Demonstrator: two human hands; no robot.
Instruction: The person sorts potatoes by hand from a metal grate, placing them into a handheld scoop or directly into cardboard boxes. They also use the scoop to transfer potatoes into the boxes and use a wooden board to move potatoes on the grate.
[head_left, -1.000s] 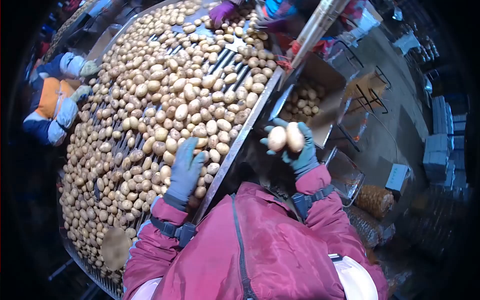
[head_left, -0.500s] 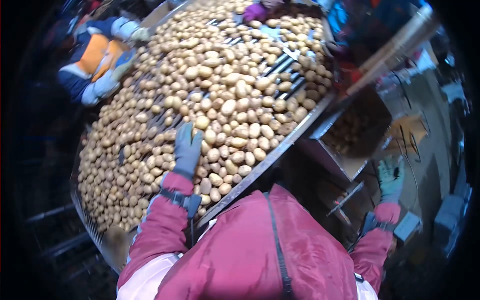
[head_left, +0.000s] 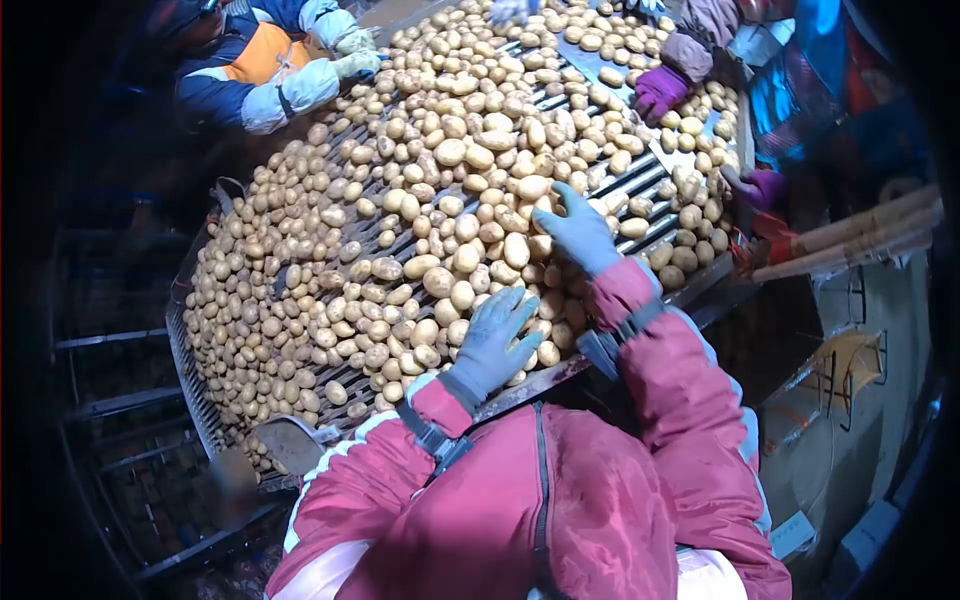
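Note:
Both my hands wear blue-grey gloves and reach over a roller conveyor [head_left: 205, 420] covered with several pale yellow potatoes [head_left: 440, 210]. My left hand [head_left: 495, 340] lies flat with fingers spread on potatoes near the belt's near edge. My right hand [head_left: 575, 232] rests further in, fingers spread over potatoes, with nothing held. My red jacket sleeves fill the lower part of the view.
A co-worker in an orange and blue jacket [head_left: 265, 60] stands at the far left side of the belt. Purple-gloved hands [head_left: 662, 92] of other people work at the right side. A metal frame [head_left: 120, 400] runs at the left, and floor lies to the right.
My right hand, which held two potatoes beside the belt, dropped away empty and has come back onto the potatoes. My left hand stayed on the belt. The view swung left.

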